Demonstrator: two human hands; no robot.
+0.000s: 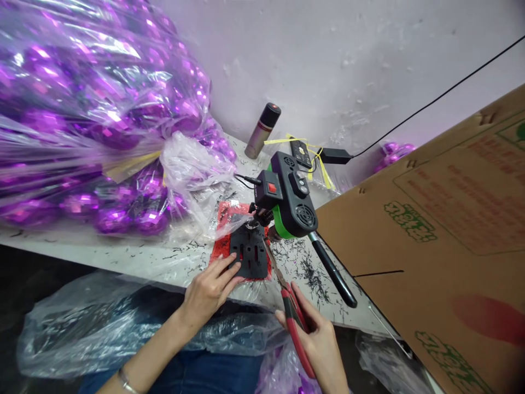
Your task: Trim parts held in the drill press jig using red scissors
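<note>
In my right hand [318, 339] is a pair of long-nose pliers [293, 314] with red and black handles. Their long metal jaws point up and left, and the tips reach the black slotted base plate [248, 254] below a small bench drill press [293, 191]. My left hand [211, 284] lies with outstretched fingertips on the left front part of that plate. A red mat [223, 219] is under the base. The drill press has a black and green head, a red switch and a long black lever [334, 273]. Its underside is partly hidden.
Clear plastic bags of shiny purple balls [102, 120] fill the left side. A cardboard box [443, 219] stands at the right. Behind the drill press are a spray can [262, 131], yellow straps [324, 169] and a power adapter [334, 156]. Black shavings [314, 279] litter the white table.
</note>
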